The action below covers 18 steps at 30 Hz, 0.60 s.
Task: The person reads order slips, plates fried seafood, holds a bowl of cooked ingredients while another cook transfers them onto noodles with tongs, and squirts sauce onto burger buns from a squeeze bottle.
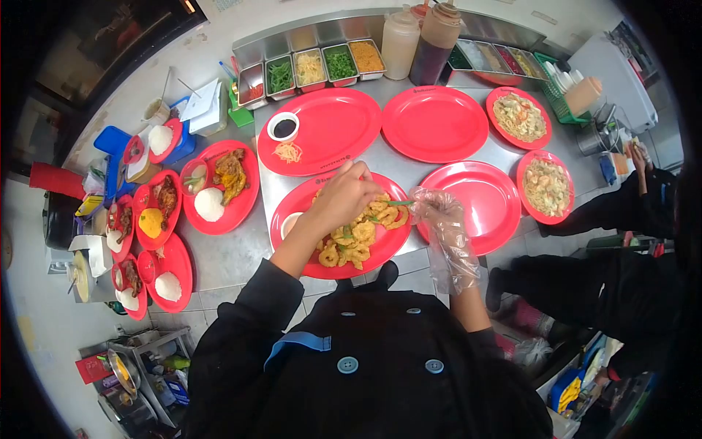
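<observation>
A red oval plate (292, 252) bears fried rings (357, 245) with green bits on them and a small cup of pale sauce (291, 224) at its left. Over the rings is my left hand (347, 192), bare, its fingers pinched together; whatever they hold is too small to name. My right hand (439, 212), in a clear plastic glove, is closed on a green stalk (398, 203) at the plate's right edge. The stalk points left toward my left hand.
Behind lie red plates, one with a dark sauce cup (283, 126). Topping trays (310, 69) and squeeze bottles (436, 44) line the back. Rice plates (208, 205) stand left, noodle plates (545, 187) right. Co-workers are at the right, one with a hand (641, 157) near the counter.
</observation>
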Each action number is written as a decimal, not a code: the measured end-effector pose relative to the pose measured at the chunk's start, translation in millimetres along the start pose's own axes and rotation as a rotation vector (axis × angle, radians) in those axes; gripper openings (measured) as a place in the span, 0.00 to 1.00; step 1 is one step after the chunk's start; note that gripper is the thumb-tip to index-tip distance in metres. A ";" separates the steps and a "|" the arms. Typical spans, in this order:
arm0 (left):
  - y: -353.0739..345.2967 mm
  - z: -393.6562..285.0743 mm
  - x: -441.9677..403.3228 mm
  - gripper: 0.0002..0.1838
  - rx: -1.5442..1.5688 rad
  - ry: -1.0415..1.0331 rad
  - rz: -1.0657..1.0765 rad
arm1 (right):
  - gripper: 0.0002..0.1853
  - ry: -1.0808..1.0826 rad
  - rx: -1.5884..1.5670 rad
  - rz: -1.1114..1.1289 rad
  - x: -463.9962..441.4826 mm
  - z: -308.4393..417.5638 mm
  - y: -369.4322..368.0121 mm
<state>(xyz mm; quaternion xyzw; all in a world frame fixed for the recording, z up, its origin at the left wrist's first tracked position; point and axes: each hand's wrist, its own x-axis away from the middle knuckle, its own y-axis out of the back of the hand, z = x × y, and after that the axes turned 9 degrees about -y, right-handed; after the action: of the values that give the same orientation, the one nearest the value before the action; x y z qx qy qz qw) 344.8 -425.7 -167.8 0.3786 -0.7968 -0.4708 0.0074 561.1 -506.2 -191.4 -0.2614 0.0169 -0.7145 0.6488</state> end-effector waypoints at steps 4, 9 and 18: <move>5.2 -7.8 -14.7 0.12 0.351 0.251 -0.044 | 0.10 0.043 -0.007 0.029 4.0 0.5 -14.7; 3.9 2.7 -7.4 0.14 0.463 0.261 0.246 | 0.10 0.026 0.008 0.043 -1.2 -6.7 -21.9; 52.5 15.5 42.0 0.08 0.605 0.621 -0.090 | 0.06 0.096 0.188 0.067 -15.5 -15.4 -36.8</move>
<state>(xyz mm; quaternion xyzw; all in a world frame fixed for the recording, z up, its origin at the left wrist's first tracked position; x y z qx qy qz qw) 277.8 -425.6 -151.2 0.5216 -0.8416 -0.0798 0.1149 521.6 -490.7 -196.7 -0.1641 -0.0104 -0.7025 0.6924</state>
